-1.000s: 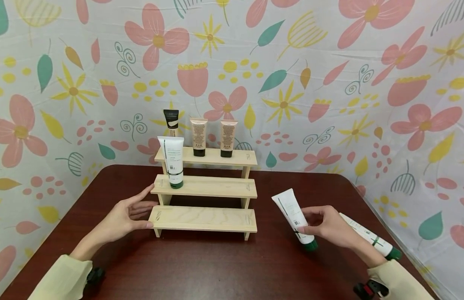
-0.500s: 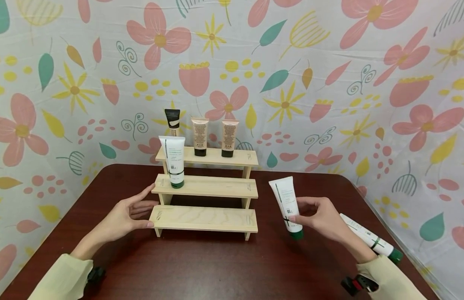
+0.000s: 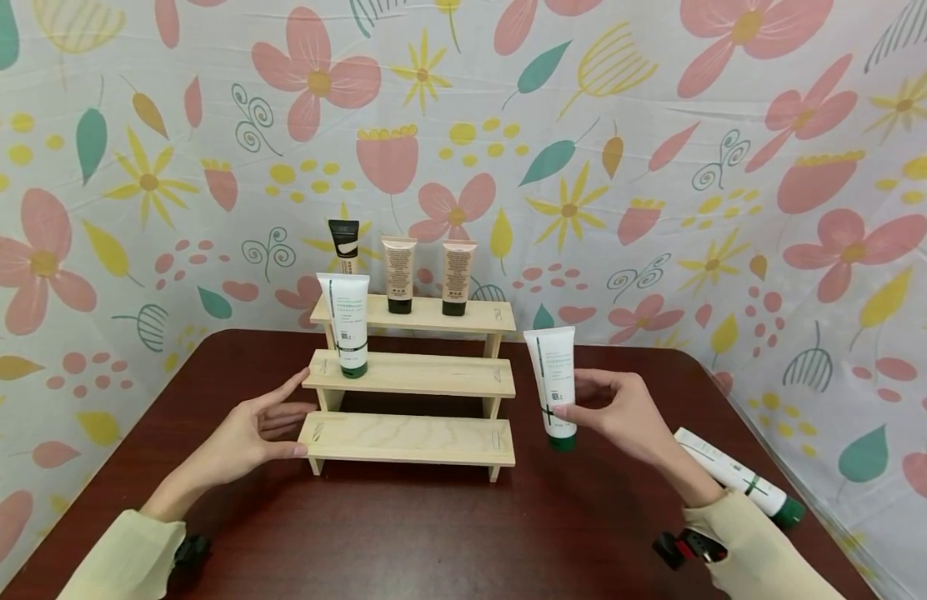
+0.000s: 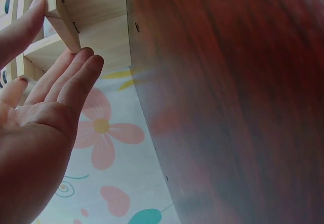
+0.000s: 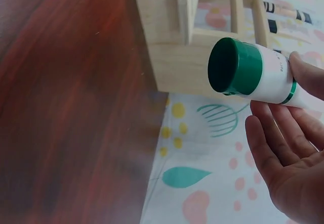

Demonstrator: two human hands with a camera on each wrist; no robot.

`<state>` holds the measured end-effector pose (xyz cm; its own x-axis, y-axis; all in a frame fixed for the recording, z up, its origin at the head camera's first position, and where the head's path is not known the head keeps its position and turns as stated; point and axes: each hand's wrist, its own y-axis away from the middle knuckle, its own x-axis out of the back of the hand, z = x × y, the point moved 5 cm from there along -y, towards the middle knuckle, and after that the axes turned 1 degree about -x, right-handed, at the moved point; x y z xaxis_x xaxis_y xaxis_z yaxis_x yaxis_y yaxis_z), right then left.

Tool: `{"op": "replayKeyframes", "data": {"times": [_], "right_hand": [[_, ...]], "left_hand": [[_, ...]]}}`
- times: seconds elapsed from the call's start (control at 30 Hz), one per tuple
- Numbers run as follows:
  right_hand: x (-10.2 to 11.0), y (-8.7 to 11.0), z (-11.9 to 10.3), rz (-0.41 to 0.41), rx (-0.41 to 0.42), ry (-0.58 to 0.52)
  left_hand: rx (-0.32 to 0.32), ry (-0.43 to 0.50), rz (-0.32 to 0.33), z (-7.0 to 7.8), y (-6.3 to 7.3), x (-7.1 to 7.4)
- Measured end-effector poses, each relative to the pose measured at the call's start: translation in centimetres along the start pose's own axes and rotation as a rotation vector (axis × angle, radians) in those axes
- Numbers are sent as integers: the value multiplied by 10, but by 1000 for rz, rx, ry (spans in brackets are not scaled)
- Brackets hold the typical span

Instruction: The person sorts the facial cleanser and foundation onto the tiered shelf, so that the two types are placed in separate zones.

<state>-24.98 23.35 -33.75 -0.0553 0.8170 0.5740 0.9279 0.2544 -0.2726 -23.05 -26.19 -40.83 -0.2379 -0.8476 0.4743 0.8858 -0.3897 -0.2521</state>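
Note:
A three-step wooden display rack (image 3: pixel 411 436) stands on the table. My left hand (image 3: pixel 242 437) touches its left end, fingers mostly straight; the left wrist view shows the fingertips (image 4: pixel 93 62) against the wood. My right hand (image 3: pixel 621 414) pinches a white squeeze tube (image 3: pixel 551 375) with a green cap, near upright, in the air right of the rack. In the right wrist view the green cap (image 5: pixel 248 67) points toward the rack. A similar white tube (image 3: pixel 349 312) stands cap-down at the left of the middle step.
On the top step stand two beige tubes with black caps (image 3: pixel 399 275) and a black-ended tube (image 3: pixel 345 242), partly hidden. Another white tube (image 3: pixel 734 473) lies on the dark red table (image 3: pixel 433 533) at the right, behind my right forearm. A flowered cloth (image 3: pixel 583 167) hangs behind.
My right hand has moved left and up, bringing the tube closer to the rack and turning it from tilted to nearly upright. The left hand stays at the rack.

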Motion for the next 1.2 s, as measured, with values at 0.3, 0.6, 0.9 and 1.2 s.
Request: {"op": "replayKeyframes", "data": {"times": [0.3, 0.6, 0.9, 1.2], "right_hand": [[-8, -18, -22, 69, 51, -18], [-31, -39, -43, 91, 105, -70], [-62, -58, -61, 120, 145, -171], [-98, -80, -77, 141, 198, -242]], "left_hand": [[1, 7, 0, 0, 0, 0], [-3, 20, 3, 0, 0, 0], [-3, 12, -7, -3, 1, -1], [-3, -2, -1, -1, 0, 0]]}}
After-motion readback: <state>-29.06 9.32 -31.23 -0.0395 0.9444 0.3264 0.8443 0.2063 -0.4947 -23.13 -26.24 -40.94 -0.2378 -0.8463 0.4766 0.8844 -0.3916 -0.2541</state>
